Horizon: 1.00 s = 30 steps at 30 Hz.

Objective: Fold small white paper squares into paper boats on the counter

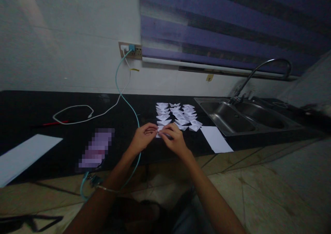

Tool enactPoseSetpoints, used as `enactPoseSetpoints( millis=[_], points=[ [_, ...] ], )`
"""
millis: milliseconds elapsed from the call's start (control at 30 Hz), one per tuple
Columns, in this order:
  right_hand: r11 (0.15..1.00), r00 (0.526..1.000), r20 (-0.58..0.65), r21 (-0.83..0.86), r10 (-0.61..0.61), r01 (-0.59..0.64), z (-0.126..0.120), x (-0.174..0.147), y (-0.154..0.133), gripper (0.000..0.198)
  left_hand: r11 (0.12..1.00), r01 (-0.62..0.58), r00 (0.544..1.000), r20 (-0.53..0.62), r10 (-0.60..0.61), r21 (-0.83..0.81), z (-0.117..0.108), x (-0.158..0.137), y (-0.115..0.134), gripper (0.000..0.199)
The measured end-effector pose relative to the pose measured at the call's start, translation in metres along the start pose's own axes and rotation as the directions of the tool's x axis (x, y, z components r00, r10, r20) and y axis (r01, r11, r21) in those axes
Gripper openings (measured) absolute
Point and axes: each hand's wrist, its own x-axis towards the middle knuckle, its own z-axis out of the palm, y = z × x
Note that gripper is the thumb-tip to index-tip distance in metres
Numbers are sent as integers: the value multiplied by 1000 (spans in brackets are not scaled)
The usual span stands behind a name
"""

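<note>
Both my hands meet over a small piece of white paper (159,135) near the front of the black counter. My left hand (143,136) pinches its left side with thumb and fingertips. From the right, my right hand (174,137) grips the same paper, thumb close to the other thumb. The fingers hide much of its folds. Just beyond my hands, several folded white paper boats (178,114) stand in three rough columns. A stack of white paper sheets (216,139) lies right of them, by the sink.
A steel double sink (224,130) with a curved faucet (258,68) is at the right. At the left lie a phone (97,148), larger white sheets (28,154), a red pen (53,123) and a white cable (77,122). A teal cable (131,106) runs from the wall socket (138,50) past my left arm.
</note>
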Motion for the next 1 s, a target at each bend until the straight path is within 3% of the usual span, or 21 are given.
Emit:
enactPoseSetpoints(
  millis=[300, 633, 800, 1000],
  points=[
    [999, 1000, 16, 47, 23, -24, -2, -1, -2, 13, 1000, 1, 999, 43, -1, 9, 0, 0, 0, 27],
    [995, 997, 1, 75, 73, -73, -2, -5, -7, 16, 1000, -3, 999, -50, 4, 20, -2, -3, 10, 21],
    [995, 997, 58, 83, 50, -55, -2, -6, -7, 19, 999, 4, 1000, -7, -4, 34, -4, -4, 12, 19],
    [994, 998, 28, 92, 50, -52, -1, -7, -4, 19, 998, -43, 998, -34, 45, 55, -7, -5, 12, 14]
  ],
)
